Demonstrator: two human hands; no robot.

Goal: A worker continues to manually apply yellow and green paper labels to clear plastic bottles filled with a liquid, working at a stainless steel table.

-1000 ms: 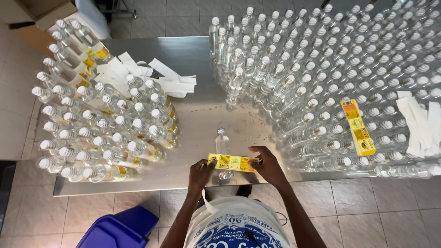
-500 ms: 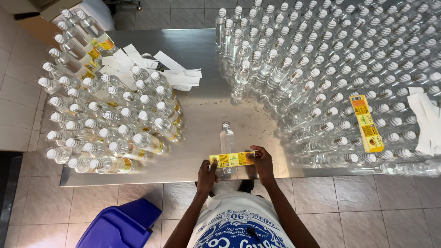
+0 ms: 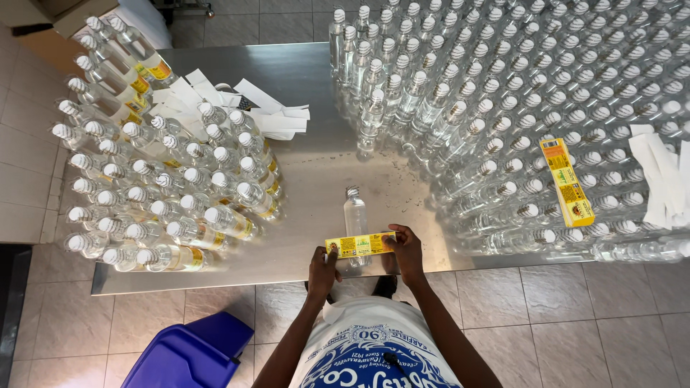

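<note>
Item: yellow label [image 3: 360,245], long axis left-right, pinched at each end by your left hand [image 3: 322,267] and right hand [image 3: 407,251], clear bottle [image 3: 355,215] just behind it.

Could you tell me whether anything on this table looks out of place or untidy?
Mostly orderly. One yellow label strip lies loose on top of the upright unlabelled bottles at right, and white backing strips are scattered behind the labelled bottles, which lean in a slumped pile at left. Nothing looks spilled or broken.

Bright even light, sharp, wide-angle edge distortion.
</note>
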